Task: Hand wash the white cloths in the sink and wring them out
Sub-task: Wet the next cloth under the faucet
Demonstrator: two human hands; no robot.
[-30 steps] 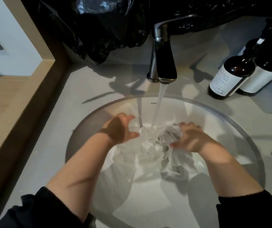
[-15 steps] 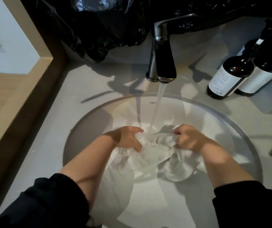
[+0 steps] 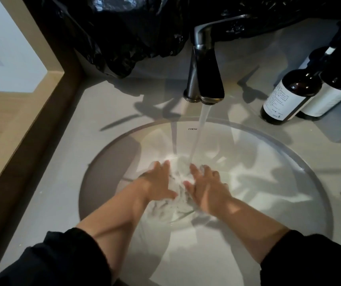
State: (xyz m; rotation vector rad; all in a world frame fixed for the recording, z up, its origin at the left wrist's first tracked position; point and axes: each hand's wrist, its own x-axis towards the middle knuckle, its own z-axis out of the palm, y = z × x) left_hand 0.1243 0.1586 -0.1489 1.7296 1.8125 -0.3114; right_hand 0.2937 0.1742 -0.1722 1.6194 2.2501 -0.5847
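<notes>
below the faucet, the white cloth lies bunched in the sink under the stream. my left hand and right hand press it between them, fingers straight and apart.

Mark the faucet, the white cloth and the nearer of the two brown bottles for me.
faucet (image 3: 207,73): head view, on the dark front face of the spout.
white cloth (image 3: 180,178): head view, on its bunched wet folds.
nearer brown bottle (image 3: 283,100): head view, on its white label.

white cloth, black faucet, brown bottles
</notes>
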